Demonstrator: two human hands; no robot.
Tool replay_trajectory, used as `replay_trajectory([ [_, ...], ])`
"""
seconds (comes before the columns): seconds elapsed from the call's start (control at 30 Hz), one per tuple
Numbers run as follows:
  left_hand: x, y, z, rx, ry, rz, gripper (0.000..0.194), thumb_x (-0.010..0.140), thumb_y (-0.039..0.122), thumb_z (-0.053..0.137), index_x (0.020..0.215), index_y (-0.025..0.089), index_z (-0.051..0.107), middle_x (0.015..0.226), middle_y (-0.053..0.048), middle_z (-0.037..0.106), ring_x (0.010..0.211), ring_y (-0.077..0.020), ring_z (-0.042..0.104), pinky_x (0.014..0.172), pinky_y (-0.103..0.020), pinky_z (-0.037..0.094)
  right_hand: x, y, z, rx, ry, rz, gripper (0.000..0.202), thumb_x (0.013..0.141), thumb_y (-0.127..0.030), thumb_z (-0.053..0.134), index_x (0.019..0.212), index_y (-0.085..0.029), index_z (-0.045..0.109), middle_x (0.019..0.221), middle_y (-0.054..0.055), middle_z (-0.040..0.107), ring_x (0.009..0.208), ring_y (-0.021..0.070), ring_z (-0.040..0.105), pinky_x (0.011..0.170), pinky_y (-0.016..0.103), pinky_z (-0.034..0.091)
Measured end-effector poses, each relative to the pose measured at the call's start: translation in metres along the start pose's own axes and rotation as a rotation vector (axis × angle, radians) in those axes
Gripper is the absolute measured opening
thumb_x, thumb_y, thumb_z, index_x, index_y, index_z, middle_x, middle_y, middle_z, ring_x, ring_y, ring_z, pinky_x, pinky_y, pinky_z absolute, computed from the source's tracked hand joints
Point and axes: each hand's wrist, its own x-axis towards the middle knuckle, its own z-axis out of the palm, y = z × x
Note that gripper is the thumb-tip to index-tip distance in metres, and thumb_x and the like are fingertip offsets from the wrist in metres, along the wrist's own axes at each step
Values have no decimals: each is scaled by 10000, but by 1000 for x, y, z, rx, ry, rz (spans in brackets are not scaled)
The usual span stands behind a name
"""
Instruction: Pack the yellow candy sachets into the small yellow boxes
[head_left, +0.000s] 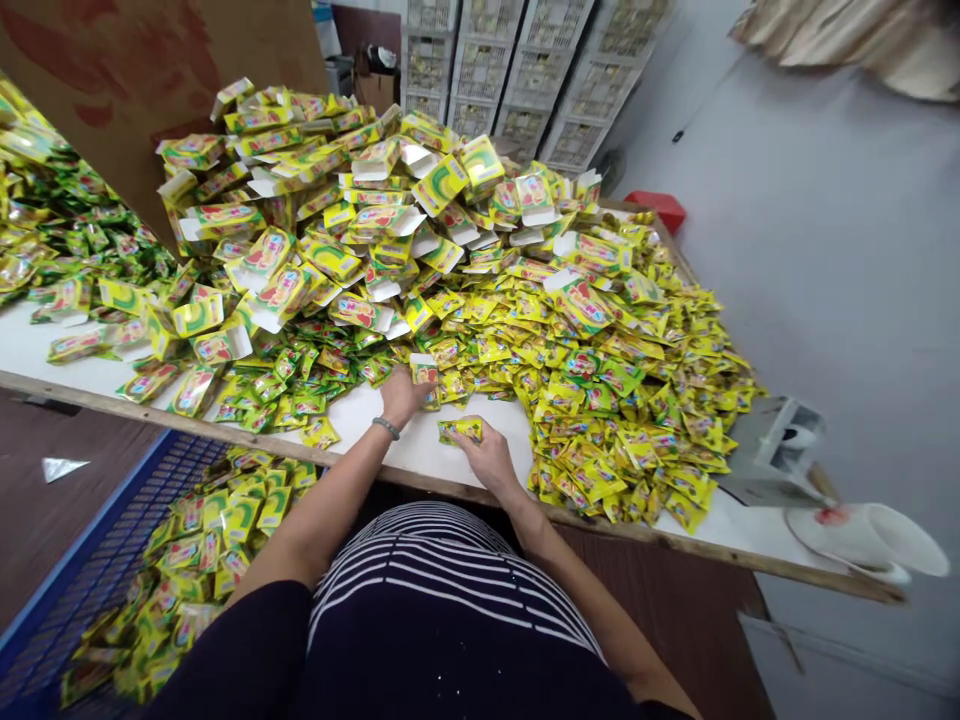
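Observation:
My left hand (403,399), a bracelet on its wrist, is closed around a small yellow carton (424,369) whose white open end points away from me. To its right, my right hand (492,456) pinches a yellow-green sachet (460,431) just above the white tabletop (416,450); whether more than one sachet is in it I cannot tell. Beyond both hands rises a big heap of yellow cartons (360,220), many with open white flaps. Loose yellow sachets (615,420) are piled on the right, and greener sachets (277,385) lie at the left.
Below the table's left edge stands a blue crate (97,540) with filled cartons (240,515) inside. A large cardboard box (97,80) leans at the back left. On the right are a grey-white device (776,455) and a white container (877,535). White plastic crates (525,65) are stacked behind.

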Motion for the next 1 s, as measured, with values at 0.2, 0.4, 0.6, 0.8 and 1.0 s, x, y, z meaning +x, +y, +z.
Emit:
replay_trajectory([
  [0.2,-35,-21,-17,-312,-321,178,401,602,470,836,843,199,664,569,27,578,619,-175,570,582,-263,346,25,-26,-39,-3,136,-4,411,768,-564,673,919,-183,642,842,47,700,758,188,611,734,317,494],
  [0.4,-71,-26,-16,-810,-503,-23,518,558,502,865,857,163,613,788,-18,715,686,-134,637,655,-251,482,59,-40,-51,-214,-165,-52,301,762,-477,698,767,-186,626,726,9,644,668,164,543,645,282,428],
  [0.6,-74,-32,-7,-801,-584,-15,500,582,474,871,856,145,615,713,10,676,608,-93,585,584,-211,431,73,-39,-44,-367,-338,-193,233,720,-361,771,661,-197,616,733,6,619,703,162,521,648,258,354],
  [0.8,-74,-30,-12,-829,-670,1,478,544,375,907,842,140,617,731,-2,691,658,-120,622,648,-235,464,63,-43,-24,-402,-297,-326,225,765,-384,760,755,-186,651,800,26,635,736,174,533,689,271,371],
  [1.0,-74,-38,-15,-896,-698,-28,516,555,333,911,944,132,638,779,-20,716,717,-150,664,700,-258,488,51,-48,-26,-417,-224,-404,143,843,-271,676,956,-183,687,921,62,696,845,205,596,765,290,408],
])
